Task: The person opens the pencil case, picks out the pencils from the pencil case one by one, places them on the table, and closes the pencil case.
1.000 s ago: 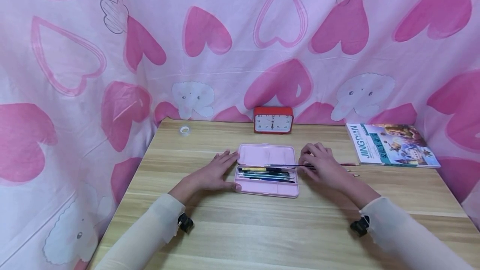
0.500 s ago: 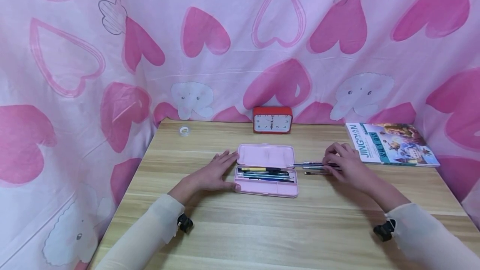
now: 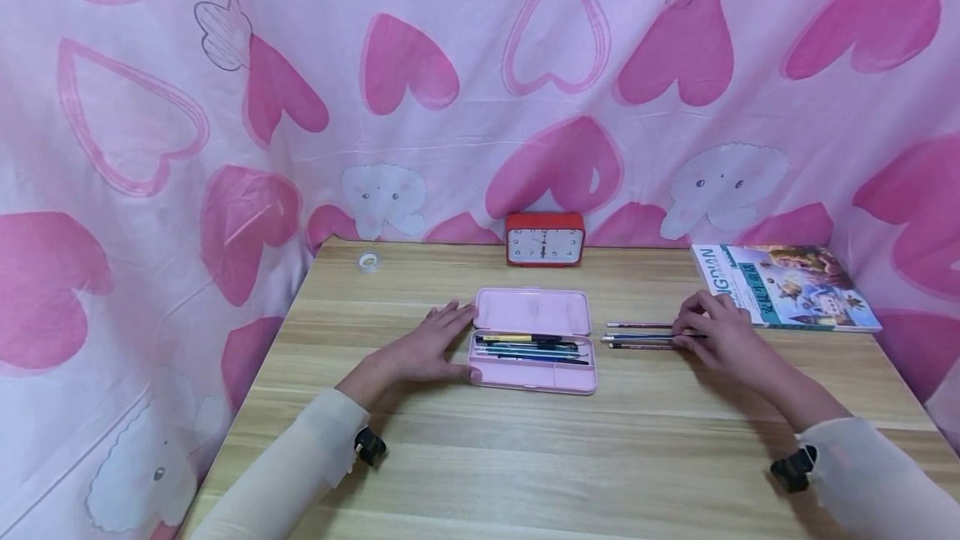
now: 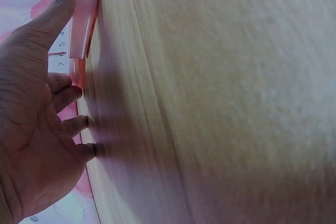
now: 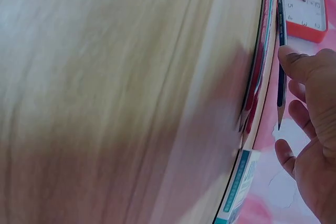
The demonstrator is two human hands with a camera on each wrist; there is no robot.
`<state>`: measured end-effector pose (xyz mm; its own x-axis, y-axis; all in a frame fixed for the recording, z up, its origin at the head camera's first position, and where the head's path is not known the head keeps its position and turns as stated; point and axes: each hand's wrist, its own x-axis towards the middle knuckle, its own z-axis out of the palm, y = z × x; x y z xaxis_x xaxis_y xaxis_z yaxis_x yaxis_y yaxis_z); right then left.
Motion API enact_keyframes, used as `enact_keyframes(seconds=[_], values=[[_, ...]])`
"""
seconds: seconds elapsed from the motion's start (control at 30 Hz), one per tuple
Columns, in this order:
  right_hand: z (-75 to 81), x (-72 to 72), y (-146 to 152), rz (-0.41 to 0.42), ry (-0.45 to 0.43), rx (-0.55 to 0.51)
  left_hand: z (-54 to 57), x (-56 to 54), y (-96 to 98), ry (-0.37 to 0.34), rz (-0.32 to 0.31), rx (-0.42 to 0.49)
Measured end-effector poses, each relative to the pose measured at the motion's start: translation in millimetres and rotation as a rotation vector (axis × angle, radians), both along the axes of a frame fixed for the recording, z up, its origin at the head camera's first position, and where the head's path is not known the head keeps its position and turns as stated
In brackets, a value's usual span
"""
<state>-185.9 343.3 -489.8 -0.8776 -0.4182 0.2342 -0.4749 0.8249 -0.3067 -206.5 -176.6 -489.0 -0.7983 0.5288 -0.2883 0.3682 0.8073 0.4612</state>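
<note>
A pink pencil case [image 3: 532, 298] lies with its lid back on the wooden table; several pens and pencils [image 3: 528, 348] are in its long compartment. My left hand [image 3: 427, 348] rests at the case's left side, fingers extended, its thumb touching the near corner and its fingertips by the lid. To the right of the case, my right hand [image 3: 716, 336] pinches a dark, sharpened pencil [image 5: 281, 22] between thumb and fingers. In the right wrist view it is held slightly apart from several other pencils [image 5: 257, 61] lying side by side on the table.
A red clock [image 3: 544, 240] stands at the back of the table. A roll of clear tape [image 3: 368, 262] lies back left, and a colourful book [image 3: 802, 290] back right, just beyond the right hand. A pink heart-print curtain [image 3: 420, 132] hangs behind the table.
My right hand has moved right, from the pencil case to the pencils on the table, carrying the dark pencil along. The left hand has stayed on the case.
</note>
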Motion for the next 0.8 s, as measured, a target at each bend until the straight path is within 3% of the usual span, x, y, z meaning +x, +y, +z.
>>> enact_keyframes(seconds=[0.8], values=[[-9.5,-1.5,13.8,-0.069,-0.068,0.034,0.0,1.1,0.3,0.004,0.007,-0.007]])
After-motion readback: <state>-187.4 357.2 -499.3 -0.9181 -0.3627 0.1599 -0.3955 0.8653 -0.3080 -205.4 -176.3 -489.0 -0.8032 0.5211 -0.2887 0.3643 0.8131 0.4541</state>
